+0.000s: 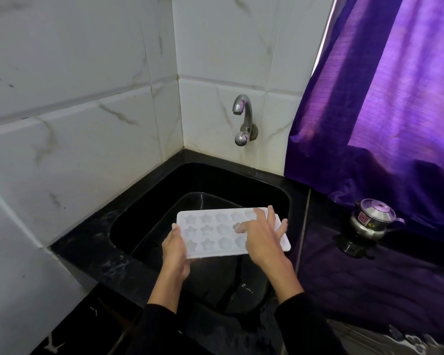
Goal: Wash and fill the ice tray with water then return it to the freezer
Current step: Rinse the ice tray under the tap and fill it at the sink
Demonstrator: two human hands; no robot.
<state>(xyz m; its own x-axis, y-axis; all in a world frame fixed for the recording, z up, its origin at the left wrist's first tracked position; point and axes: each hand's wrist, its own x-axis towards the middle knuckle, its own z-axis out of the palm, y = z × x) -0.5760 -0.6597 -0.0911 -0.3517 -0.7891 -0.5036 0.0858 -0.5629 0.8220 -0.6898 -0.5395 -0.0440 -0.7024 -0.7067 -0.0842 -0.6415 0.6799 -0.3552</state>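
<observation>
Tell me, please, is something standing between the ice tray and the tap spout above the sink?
Nothing visible does. The ice tray, held over the black sink by the left hand with the right hand resting on top, has open space up to the tap.

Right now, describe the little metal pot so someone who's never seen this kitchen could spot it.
Start at the black sink, then look right along the dark counter to the purple curtain. The pot stands at its hem: small, shiny steel, domed lid with a knob, the only metal thing on the counter.

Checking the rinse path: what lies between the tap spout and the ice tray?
Nothing. In the head view only the sink's black back wall shows behind the gap between tap and ice tray.
</observation>
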